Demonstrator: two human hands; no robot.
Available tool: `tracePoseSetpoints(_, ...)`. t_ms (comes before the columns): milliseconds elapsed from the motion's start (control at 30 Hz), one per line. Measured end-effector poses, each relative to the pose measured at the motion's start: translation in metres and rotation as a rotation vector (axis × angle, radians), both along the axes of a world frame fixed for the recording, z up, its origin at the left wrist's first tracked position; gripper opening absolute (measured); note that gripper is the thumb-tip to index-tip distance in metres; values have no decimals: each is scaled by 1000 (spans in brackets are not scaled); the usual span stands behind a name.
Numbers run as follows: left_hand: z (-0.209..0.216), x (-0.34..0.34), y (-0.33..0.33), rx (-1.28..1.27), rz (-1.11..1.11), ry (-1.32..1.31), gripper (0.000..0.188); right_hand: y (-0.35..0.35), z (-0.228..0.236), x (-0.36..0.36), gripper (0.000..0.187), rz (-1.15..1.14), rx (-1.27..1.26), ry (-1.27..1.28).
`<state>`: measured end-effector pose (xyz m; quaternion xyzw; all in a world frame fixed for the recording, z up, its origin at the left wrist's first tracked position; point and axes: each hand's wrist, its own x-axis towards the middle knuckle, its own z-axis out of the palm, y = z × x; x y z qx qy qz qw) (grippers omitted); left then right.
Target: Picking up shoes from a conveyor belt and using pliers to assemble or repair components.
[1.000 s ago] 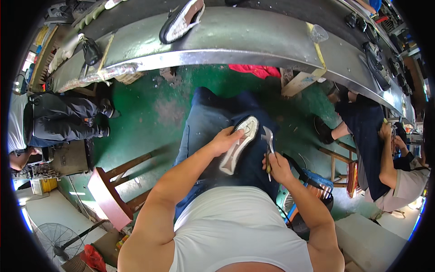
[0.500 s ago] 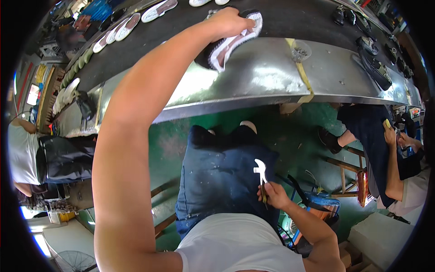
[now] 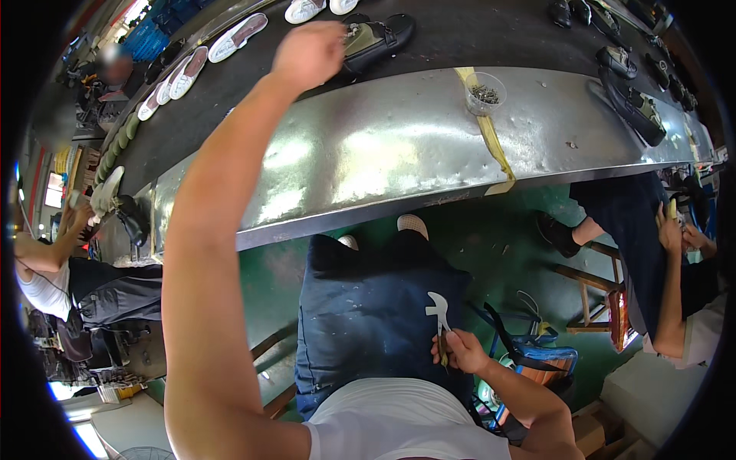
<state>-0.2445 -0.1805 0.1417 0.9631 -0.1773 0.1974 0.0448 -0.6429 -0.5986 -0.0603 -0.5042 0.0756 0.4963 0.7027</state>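
Metal bench edge (image 3: 383,142): shiny, dented; I take the clear cup (image 3: 492,77) of small metal bits on it as my landmark.
Black shoe (image 3: 376,43): left of the cup and farther back, on the dark worktop (image 3: 475,42), probably placed for easy reach.
Left hand (image 3: 309,55): left of the cup, at the shoe's left end; I cannot tell whether its fingers grip it.
Right hand (image 3: 464,351): below the cup, over the lap, fingers clamped around the hammer (image 3: 439,314).
Hammer: head toward the bench, held low, perhaps leaving the left arm room.
White shoes (image 3: 238,38): far left of the cup, lined up, likely for order.
Green floor (image 3: 494,230): below the cup; wooden stool (image 3: 586,278) and co-worker (image 3: 617,238) lie rightward.
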Motion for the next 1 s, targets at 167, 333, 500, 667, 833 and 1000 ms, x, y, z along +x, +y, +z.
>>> tracePoseSetpoints(167,7,-102,143,363,704,392,52,1,-10,-6,42,45,2,-51)
tracePoseSetpoints(333,12,-173,184,-933,691,619,59,8,-5,-12,47,86,-86,-170)
tracePoseSetpoints(500,-9,-297,106,-1552,422,573,51,13,-6,-30,43,37,-120,-213)
tracePoseSetpoints(667,-109,-424,-51,-1786,56,518,68,24,-4,-29,29,53,-300,-309)
tracePoseSetpoints(833,-175,-471,-105,-1520,108,403,73,31,61,-29,26,372,-415,-784)
tracePoseSetpoints(1000,-167,-479,-91,-1711,-26,711,57,57,98,-43,28,553,-426,-784)
